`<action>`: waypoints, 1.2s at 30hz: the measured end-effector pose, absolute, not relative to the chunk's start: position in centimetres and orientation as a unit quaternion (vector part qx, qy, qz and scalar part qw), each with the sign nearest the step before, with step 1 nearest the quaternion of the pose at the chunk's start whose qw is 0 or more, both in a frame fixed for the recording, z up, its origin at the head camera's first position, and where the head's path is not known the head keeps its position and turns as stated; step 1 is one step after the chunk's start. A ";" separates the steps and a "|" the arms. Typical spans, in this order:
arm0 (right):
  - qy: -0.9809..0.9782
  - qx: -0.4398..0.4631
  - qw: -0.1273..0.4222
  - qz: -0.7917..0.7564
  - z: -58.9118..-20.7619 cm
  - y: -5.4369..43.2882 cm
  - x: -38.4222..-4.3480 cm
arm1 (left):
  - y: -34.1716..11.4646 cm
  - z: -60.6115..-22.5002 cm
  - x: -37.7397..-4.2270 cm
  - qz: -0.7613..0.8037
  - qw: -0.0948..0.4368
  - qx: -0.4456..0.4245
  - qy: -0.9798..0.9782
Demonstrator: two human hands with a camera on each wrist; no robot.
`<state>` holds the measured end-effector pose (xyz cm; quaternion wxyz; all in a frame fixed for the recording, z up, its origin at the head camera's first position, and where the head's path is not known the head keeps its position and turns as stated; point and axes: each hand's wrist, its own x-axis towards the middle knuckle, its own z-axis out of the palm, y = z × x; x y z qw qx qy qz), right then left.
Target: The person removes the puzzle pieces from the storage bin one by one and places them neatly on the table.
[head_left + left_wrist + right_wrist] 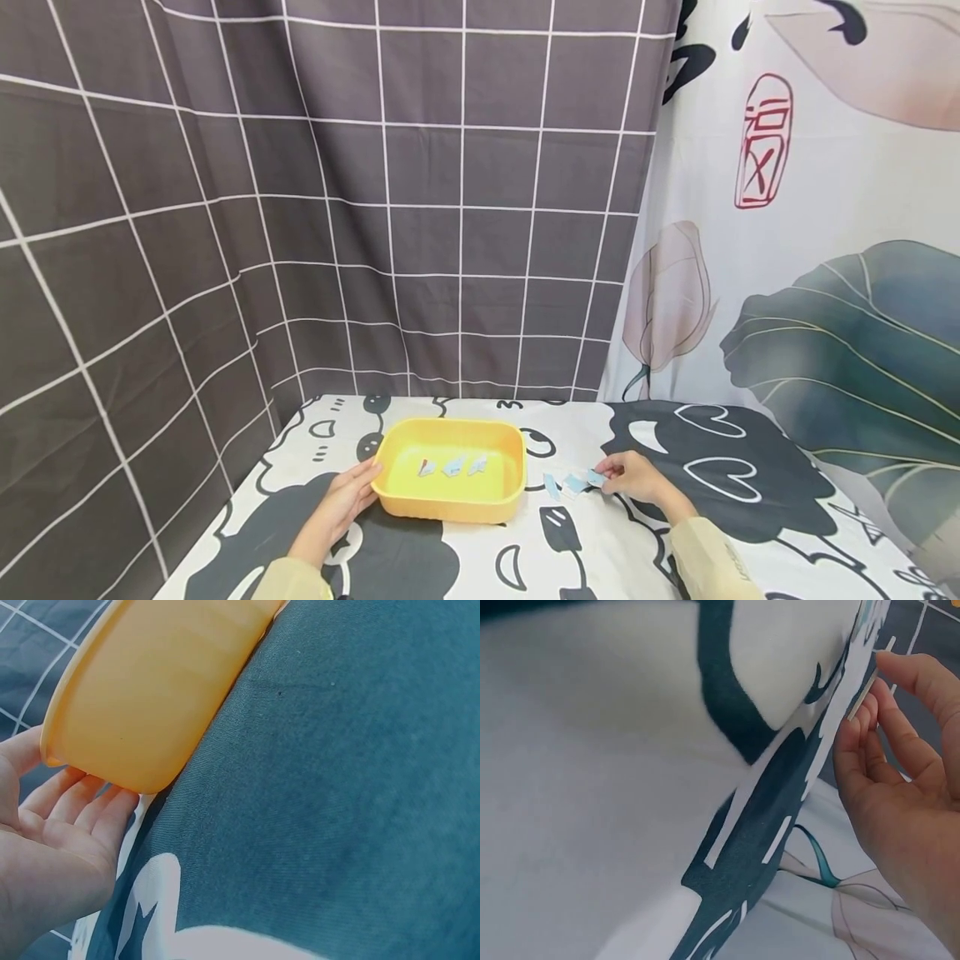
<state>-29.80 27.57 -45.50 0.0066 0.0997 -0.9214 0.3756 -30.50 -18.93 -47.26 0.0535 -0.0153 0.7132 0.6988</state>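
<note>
A yellow plastic basin (450, 509) stands on the patterned cloth. My left hand (347, 500) grips its left end, thumb up at the rim and fingers under the lip against the outer wall, as the left wrist view shows with the basin (150, 690). Inside lie three small flat pieces, one with a red mark (426, 468). To the basin's right, my right hand (633, 479) pinches a light blue flat piece (596, 477) between thumb and fingers. In the right wrist view the piece (871, 681) appears edge-on. Beside it lie two more light blue pieces (551, 486).
A black and white cartoon cloth (510, 542) covers the table. Behind it hangs a dark grid curtain (420, 233), which also runs down the left side. A white curtain (697, 167) with flower and leaf prints hangs at the right.
</note>
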 end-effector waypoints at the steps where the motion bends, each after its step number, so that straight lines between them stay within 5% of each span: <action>1: -0.922 0.096 0.004 0.375 -45.6 27.6 -29.8 | -19.0 -47.3 -30.5 0.699 0.053 -0.014 0.713; 36: -0.931 0.040 -0.010 0.362 -46.2 27.5 -29.4 | -18.8 -47.0 -30.5 0.694 0.055 -0.021 0.718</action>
